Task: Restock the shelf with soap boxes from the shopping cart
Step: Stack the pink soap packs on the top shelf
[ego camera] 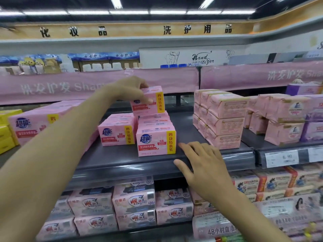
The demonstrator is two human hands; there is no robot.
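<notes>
My left hand (129,89) grips a pink soap box (151,102) from above, thumb on its front face, holding it over the back of a row of matching boxes. That row ends at the front in a pink box with a yellow strip (156,143) standing on the dark grey shelf (122,154). A second row of the same boxes (116,134) stands just left of it. My right hand (201,165) rests flat, fingers spread, on the shelf's front lip, right of the front box. No shopping cart is in view.
A stack of the same pink boxes (33,127) fills the shelf's left side, with yellow packs (7,130) beyond. Paper-wrapped pink soap bundles (225,119) stand to the right. Below are more soap packs (133,201); above hangs a pink banner (174,79).
</notes>
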